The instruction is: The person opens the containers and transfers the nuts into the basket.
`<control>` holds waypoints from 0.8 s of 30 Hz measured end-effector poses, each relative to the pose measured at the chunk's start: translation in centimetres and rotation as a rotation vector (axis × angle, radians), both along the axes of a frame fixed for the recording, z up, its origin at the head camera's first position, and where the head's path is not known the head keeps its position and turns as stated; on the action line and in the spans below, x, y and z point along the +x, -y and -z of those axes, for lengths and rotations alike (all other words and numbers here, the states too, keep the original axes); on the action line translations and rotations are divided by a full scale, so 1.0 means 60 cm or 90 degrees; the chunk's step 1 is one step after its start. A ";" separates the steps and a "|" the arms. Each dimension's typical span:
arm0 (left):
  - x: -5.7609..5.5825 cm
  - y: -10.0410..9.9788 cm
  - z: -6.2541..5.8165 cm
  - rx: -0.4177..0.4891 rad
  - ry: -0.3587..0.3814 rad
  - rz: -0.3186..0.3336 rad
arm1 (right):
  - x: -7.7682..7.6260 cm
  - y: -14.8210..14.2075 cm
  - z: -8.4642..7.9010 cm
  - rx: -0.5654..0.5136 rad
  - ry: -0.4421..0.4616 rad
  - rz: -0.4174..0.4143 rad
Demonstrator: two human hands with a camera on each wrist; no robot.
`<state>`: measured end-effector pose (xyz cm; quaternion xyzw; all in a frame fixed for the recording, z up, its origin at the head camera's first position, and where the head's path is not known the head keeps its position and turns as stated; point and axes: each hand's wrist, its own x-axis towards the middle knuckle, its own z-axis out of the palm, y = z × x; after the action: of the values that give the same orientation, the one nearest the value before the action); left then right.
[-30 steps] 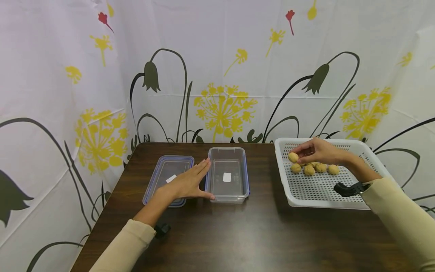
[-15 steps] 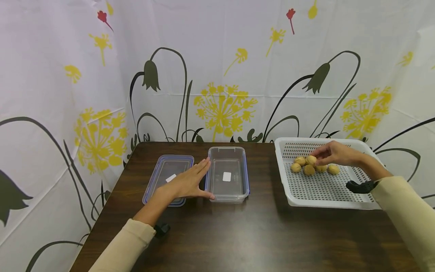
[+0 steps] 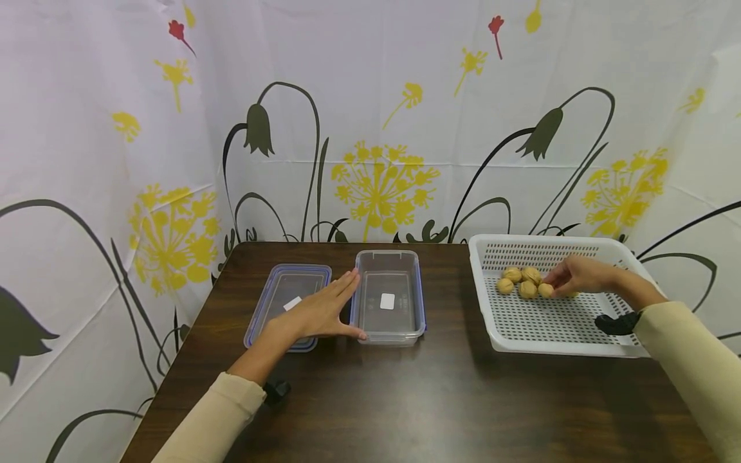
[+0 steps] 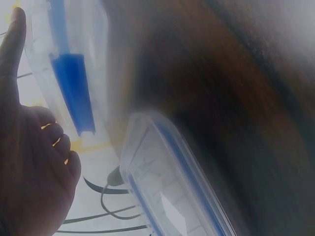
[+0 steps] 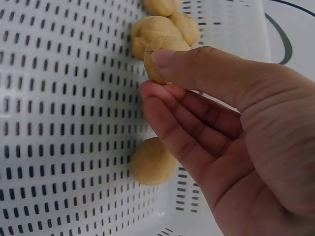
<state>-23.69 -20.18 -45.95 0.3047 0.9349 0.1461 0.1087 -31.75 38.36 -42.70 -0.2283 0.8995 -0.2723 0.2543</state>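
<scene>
My right hand (image 3: 585,275) reaches into the white slotted basket (image 3: 492,331), thumb and fingertips pinching a tan walnut (image 3: 545,290). In the right wrist view the held walnut (image 5: 156,66) sits between thumb and fingers, partly hidden by the thumb. Several more walnuts (image 3: 528,289) cluster beside it on the basket floor, and one walnut (image 5: 153,161) shows below the fingers in the right wrist view. My left hand (image 3: 324,308) lies with straight fingers along the left side of a clear plastic container (image 3: 386,325), thumb at its near corner. The container has no lid on and nothing inside but a white label.
A clear lid with a blue rim (image 3: 272,302) lies left of the container, partly under my left forearm in the head view. The dark wooden table (image 3: 417,399) runs between container and basket. A flower-printed curtain (image 3: 370,96) hangs behind.
The right hand has moved right and down within the basket, leaving one walnut at the back of the cluster and pinching another. The left hand and container have stayed put.
</scene>
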 end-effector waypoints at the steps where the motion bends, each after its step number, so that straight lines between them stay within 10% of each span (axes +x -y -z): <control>1: 0.000 0.000 -0.001 -0.002 0.001 0.000 | 0.000 -0.001 0.002 0.004 0.001 -0.005; 24: -0.001 0.000 -0.003 -0.004 0.004 -0.001 | 0.007 0.032 0.010 0.086 -0.022 -0.038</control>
<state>-23.73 -20.19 -45.74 0.3033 0.9352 0.1445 0.1125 -31.33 36.42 -43.31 -0.2418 0.9129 -0.1994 0.2615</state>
